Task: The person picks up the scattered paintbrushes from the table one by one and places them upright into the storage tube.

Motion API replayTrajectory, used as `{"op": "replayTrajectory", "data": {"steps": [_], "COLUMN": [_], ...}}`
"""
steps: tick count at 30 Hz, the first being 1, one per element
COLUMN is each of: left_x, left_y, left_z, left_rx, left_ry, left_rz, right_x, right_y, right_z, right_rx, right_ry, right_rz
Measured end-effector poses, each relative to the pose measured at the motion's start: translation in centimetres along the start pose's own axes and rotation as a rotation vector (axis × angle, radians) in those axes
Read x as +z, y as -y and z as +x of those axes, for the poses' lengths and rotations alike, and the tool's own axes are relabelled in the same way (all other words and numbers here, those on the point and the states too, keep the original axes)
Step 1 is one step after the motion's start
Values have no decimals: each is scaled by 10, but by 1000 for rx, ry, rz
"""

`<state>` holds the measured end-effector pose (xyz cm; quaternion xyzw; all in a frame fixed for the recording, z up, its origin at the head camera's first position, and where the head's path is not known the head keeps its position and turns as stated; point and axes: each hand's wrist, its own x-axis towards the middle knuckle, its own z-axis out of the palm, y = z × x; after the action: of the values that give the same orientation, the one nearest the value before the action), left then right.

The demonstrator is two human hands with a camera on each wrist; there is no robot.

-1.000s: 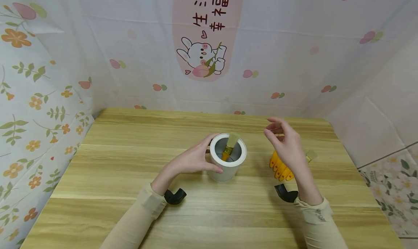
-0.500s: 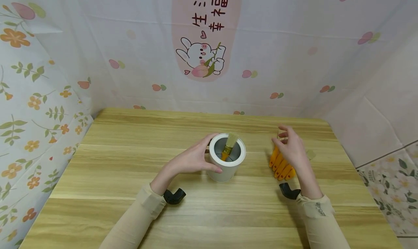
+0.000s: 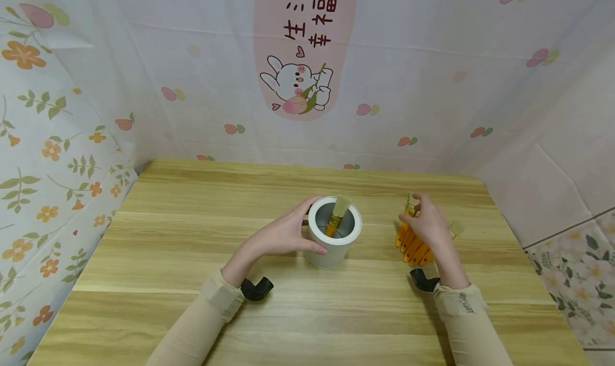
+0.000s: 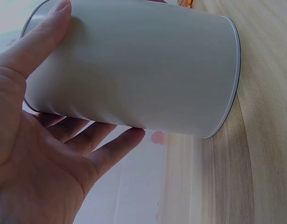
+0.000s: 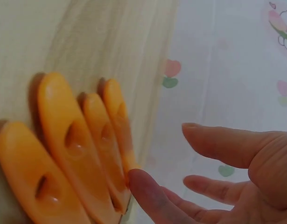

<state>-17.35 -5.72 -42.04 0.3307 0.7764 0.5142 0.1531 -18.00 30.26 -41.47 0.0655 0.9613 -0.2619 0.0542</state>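
A white can [image 3: 331,255] stands upright on the table, and my left hand [image 3: 287,232] grips its left side, thumb in front and fingers behind. Inside the can leans a paintbrush [image 3: 340,208], bristles up and orange handle down. In the left wrist view the can's plain wall [image 4: 134,65] fills the upper part. Several orange-handled paintbrushes [image 3: 414,248] lie side by side on the right. My right hand [image 3: 430,221] is over them, thumb and fingers apart. One fingertip meets or nearly meets the leftmost brush [image 5: 116,105] in the right wrist view; contact is unclear.
A wooden table [image 3: 211,195] carries everything, its back edge against a patterned white curtain [image 3: 202,88]. Black curved pieces sit at both wrists, one at the left wrist [image 3: 257,289]. Pale bristles [image 3: 456,228] show right of my right hand.
My right hand has moved down and right onto the brushes, uncovering the leftmost brush's bristles and metal band. My left hand and the can have stayed put.
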Motion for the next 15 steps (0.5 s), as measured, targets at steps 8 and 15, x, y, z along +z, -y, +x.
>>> {"op": "replayTrajectory", "data": {"steps": [8, 15], "left_x": [0, 0], "left_y": [-1, -2], "left_z": [0, 0], "left_rx": [4, -2], "left_ry": [4, 3], "left_rz": [-12, -19], "right_x": [7, 19], "right_y": [-4, -4], "right_z": [7, 7], "right_rx": [2, -75], "right_ry": [-16, -68], "right_rz": [-16, -80]}}
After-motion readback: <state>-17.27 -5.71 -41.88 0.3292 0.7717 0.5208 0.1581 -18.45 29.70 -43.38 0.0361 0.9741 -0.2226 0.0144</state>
